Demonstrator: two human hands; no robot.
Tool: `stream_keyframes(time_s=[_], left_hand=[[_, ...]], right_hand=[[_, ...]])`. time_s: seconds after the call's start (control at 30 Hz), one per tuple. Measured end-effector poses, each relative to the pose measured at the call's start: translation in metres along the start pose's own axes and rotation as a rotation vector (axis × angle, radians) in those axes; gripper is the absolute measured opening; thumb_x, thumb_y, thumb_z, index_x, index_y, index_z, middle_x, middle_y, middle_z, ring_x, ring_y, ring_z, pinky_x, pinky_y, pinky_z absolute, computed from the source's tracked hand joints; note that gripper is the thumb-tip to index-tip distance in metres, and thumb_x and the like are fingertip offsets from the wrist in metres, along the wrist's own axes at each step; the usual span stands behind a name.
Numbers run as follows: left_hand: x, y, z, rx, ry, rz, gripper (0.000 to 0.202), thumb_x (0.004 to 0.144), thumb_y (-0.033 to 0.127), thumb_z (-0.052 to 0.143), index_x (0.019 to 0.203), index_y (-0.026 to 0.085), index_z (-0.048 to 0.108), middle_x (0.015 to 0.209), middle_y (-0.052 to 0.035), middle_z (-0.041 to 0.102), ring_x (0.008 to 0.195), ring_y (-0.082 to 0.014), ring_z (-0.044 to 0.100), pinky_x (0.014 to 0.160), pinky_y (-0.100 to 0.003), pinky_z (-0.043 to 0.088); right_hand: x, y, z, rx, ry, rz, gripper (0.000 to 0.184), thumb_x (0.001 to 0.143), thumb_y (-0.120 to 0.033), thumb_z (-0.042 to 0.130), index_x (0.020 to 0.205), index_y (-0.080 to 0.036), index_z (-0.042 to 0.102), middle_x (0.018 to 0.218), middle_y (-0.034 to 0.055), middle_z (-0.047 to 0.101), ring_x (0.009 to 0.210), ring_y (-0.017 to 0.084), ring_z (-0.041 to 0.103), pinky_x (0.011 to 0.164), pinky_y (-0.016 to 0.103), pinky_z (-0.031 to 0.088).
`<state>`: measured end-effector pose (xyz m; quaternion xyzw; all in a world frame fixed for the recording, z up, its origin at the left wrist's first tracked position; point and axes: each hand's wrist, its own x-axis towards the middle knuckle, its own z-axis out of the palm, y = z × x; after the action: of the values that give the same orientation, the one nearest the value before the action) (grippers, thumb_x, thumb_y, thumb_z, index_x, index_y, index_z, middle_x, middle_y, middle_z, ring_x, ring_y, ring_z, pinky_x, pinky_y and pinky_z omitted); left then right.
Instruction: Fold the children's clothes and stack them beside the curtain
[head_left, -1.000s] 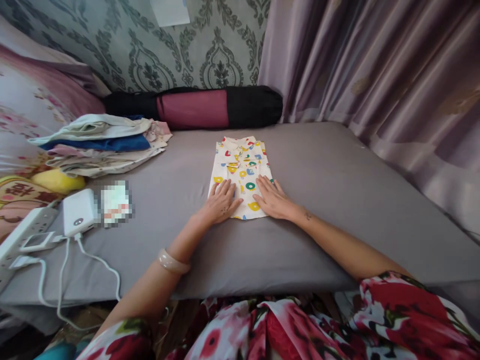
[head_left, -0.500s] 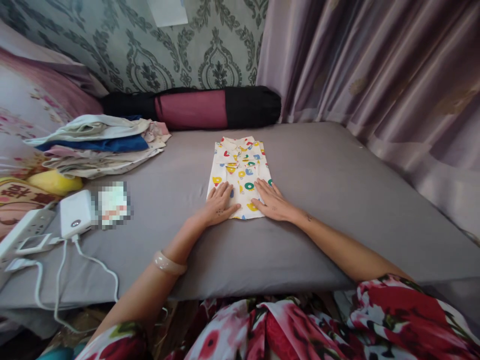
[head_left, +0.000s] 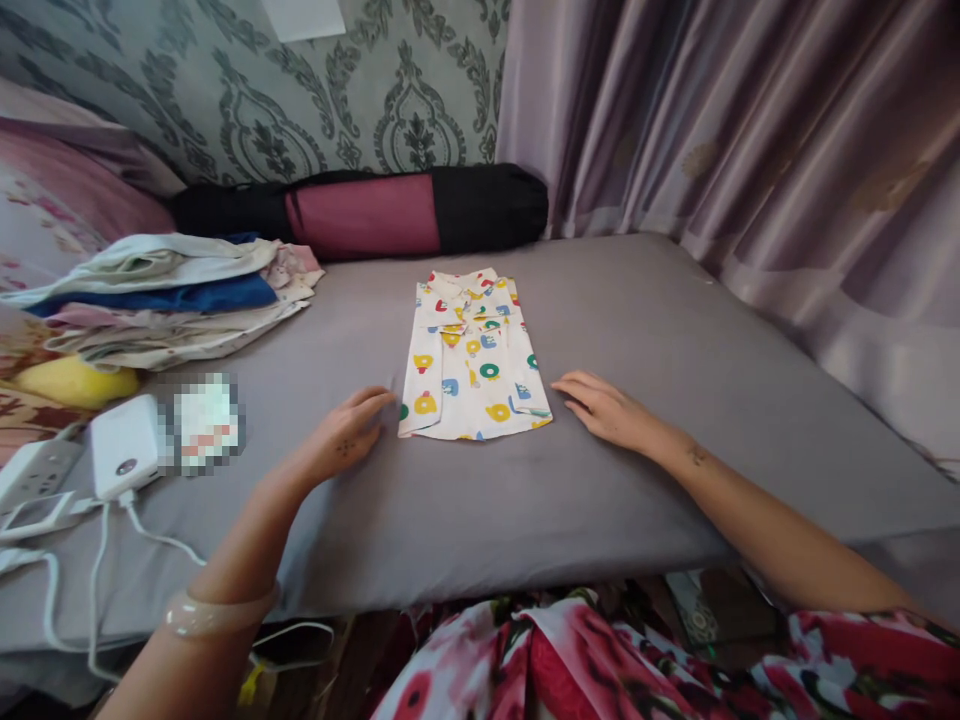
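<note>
A white shirt [head_left: 471, 375] with a collar and a colourful print lies flat on the grey sheet, its sides folded inward. My left hand [head_left: 348, 436] is just left of its lower corner, fingers loosely extended and holding nothing. To the right of the shirt, a small gap away, is my right hand [head_left: 606, 408], with its fingers stretched towards the cloth and nothing in them. Neither hand covers any of the shirt.
A stack of folded clothes [head_left: 187, 290] sits on the left. Nearer are a white power bank [head_left: 127, 445], a power strip [head_left: 37, 475], white cables [head_left: 97, 590] and a blurred-out item [head_left: 206, 425]. A black and maroon long bag [head_left: 367, 215] lies along the wall, beside curtains [head_left: 637, 120].
Both hands have come off the shirt and moved apart, the left one leftward and the right one rightward. The shirt's lower part is now uncovered. The view has shifted slightly.
</note>
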<state>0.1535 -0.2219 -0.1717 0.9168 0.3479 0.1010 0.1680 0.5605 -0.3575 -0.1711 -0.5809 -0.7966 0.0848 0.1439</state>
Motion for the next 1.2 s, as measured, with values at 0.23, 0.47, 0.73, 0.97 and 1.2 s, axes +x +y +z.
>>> stream_keyframes(time_s=[0.23,0.47,0.73,0.97,1.2], left_hand=[[0.014,0.016,0.003,-0.072,-0.036,0.041,0.044,0.091,0.030,0.035,0.131,0.023,0.053,0.140,-0.0080,0.051,0.123,-0.0225,0.053,0.105,-0.039,0.044],[0.020,0.022,0.007,-0.148,-0.023,0.118,0.042,0.097,0.033,0.030,0.130,0.023,0.055,0.139,-0.0077,0.053,0.128,-0.0193,0.049,0.108,-0.035,0.039],[0.017,0.006,0.013,-0.262,-0.037,0.209,0.041,0.098,0.029,0.031,0.131,0.026,0.055,0.140,-0.0061,0.052,0.128,-0.0199,0.049,0.109,-0.039,0.040],[0.020,0.007,0.018,-0.211,0.077,0.173,0.040,0.097,0.030,0.037,0.134,0.024,0.051,0.140,-0.0100,0.051,0.130,-0.0227,0.047,0.111,-0.042,0.037],[0.025,0.003,0.018,-0.108,0.117,0.225,0.040,0.093,0.039,0.049,0.131,0.025,0.054,0.138,-0.0104,0.052,0.127,-0.0248,0.047,0.106,-0.042,0.039]], right_hand=[[0.012,-0.010,0.008,0.018,-0.009,-0.075,0.045,0.095,-0.021,0.029,0.132,-0.026,0.054,0.125,0.0108,0.057,0.114,0.023,0.056,0.096,0.040,0.048],[0.019,-0.009,0.018,0.034,0.024,-0.128,0.045,0.093,-0.022,0.035,0.133,-0.025,0.053,0.132,0.0105,0.053,0.122,0.023,0.052,0.103,0.042,0.044],[0.023,-0.005,0.022,0.083,0.098,-0.190,0.048,0.087,-0.012,0.041,0.130,-0.025,0.057,0.128,0.0100,0.058,0.117,0.024,0.055,0.099,0.045,0.047],[0.035,-0.008,0.022,0.151,0.146,-0.150,0.030,0.093,-0.020,0.045,0.114,-0.026,0.067,0.115,0.0053,0.068,0.106,0.022,0.062,0.093,0.042,0.050],[0.036,-0.008,0.023,0.200,0.153,-0.077,0.029,0.093,-0.026,0.047,0.114,-0.026,0.067,0.114,0.0050,0.069,0.108,0.022,0.062,0.096,0.041,0.048]])
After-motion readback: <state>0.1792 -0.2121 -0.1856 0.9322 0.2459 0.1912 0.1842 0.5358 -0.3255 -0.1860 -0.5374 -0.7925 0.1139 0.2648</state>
